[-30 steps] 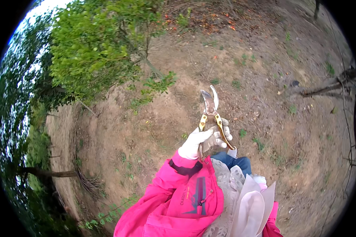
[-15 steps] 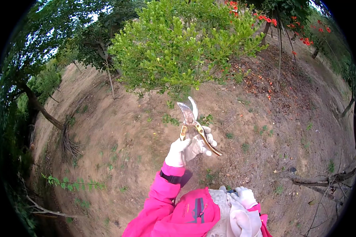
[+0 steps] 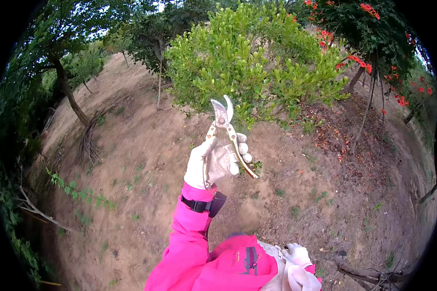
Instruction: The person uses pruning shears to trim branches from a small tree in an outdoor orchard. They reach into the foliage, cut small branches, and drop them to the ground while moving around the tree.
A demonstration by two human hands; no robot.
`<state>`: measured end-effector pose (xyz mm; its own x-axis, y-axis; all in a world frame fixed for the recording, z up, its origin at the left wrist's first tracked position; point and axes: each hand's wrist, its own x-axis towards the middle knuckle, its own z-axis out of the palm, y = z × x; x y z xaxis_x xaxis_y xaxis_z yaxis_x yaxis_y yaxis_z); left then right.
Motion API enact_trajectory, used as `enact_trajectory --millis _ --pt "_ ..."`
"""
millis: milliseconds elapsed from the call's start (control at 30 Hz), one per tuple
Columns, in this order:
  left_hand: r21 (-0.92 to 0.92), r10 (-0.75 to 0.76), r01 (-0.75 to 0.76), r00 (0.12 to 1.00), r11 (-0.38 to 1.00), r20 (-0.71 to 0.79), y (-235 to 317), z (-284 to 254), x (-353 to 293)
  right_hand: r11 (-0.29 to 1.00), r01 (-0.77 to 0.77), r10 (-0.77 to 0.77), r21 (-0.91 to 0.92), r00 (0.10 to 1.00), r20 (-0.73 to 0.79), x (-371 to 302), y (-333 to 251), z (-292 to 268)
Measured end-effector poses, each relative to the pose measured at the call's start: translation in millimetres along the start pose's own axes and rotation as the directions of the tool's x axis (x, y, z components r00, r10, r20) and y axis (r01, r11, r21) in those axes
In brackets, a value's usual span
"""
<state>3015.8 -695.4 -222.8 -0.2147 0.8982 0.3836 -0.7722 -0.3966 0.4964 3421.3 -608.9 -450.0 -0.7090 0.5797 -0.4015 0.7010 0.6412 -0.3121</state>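
Observation:
My left hand [image 3: 213, 162], in a whitish work glove, holds a pair of pruning shears [image 3: 224, 123] upright, palm toward me. The shears have worn, rusty blades, spread apart, and pale handles with chipped paint. One handle lies under my thumb, the other against my fingers. Beyond the blades stands a leafy green shrub [image 3: 247, 63]; in the picture the tips overlap its lower leaves. My right hand [image 3: 297, 255], also gloved, is low by my body at the right, its fingers curled. Whatever it may hold is hidden.
Sloping bare soil [image 3: 145, 160] carries small weeds. Left are a leaning tree trunk [image 3: 70, 92], a bundle of dry twigs [image 3: 88, 143] and a leafy shoot [image 3: 80, 191]. A red-flowered tree [image 3: 369, 29] stands far right; cut branches [image 3: 359, 274] lie near right.
My left hand has moved up and slightly left with the shears, which still stand with blades apart. The view has shifted, bringing the shrub lower and further right. My right hand stays low.

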Motion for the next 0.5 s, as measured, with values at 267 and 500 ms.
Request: enact_trajectory --millis 267,500 --pt "-0.072 -0.164 0.16 0.984 0.985 -0.062 58 -25 42 0.996 -0.067 0.072 0.052 0.992 -0.1 20 -7 10" --pt "-0.147 -0.339 0.335 0.941 0.931 0.003 94 -52 60 0.989 -0.094 0.109 0.116 0.985 -0.134 48 -67 3"
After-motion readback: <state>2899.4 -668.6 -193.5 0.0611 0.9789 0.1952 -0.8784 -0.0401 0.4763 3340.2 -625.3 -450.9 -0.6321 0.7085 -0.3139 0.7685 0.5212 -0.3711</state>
